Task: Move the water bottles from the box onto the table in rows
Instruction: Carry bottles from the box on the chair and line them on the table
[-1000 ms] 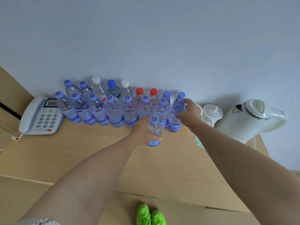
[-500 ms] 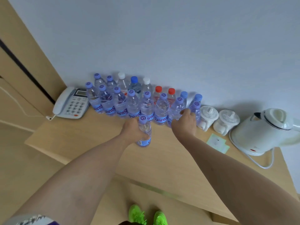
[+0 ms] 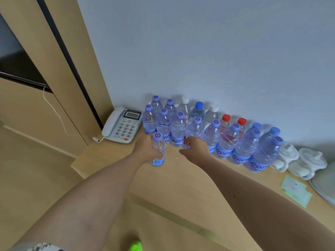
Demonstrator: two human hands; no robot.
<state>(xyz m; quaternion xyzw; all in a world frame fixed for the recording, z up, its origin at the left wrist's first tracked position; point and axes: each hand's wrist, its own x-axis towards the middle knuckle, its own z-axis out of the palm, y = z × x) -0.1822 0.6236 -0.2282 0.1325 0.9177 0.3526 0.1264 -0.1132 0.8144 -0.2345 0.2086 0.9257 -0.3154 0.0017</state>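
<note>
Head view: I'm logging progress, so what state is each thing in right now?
Held bottle: upright, capped, gripped by the left hand.
Right hand: fingers loosely curled, grip empty, in front of the rows.
Front row: upright, capped.
Back row: upright, capped, against the wall.
Phone: handset on its cradle.
White cups: lids on.

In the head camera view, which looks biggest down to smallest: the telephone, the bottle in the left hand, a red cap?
1. Telephone
2. Bottle gripped by the left hand; partly covered, and nearer the camera, so the gap is unsure
3. Red cap, clearly smallest
</note>
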